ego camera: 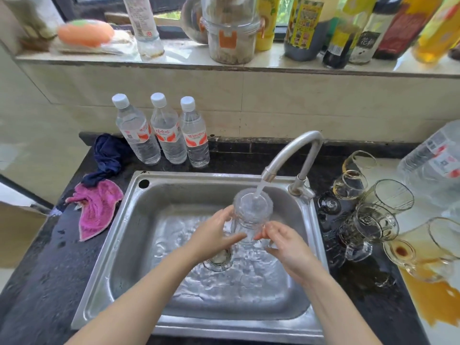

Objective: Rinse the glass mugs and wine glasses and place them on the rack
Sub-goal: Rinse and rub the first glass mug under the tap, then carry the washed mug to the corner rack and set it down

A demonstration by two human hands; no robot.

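Both hands, left [214, 235] and right [286, 241], hold one mug [251, 215] under the tap [291, 155]; glasses [368, 215] at the counter's right edge still look unrinsed.

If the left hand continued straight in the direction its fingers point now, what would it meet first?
The left hand points right, along the glass mug it holds. It would probably meet the right hand fingertips first; depth is unclear.

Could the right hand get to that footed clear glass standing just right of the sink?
Probably yes. The footed clear glass stands just past the steel sink rim, nothing between; but the right hand now holds the clear glass mug.
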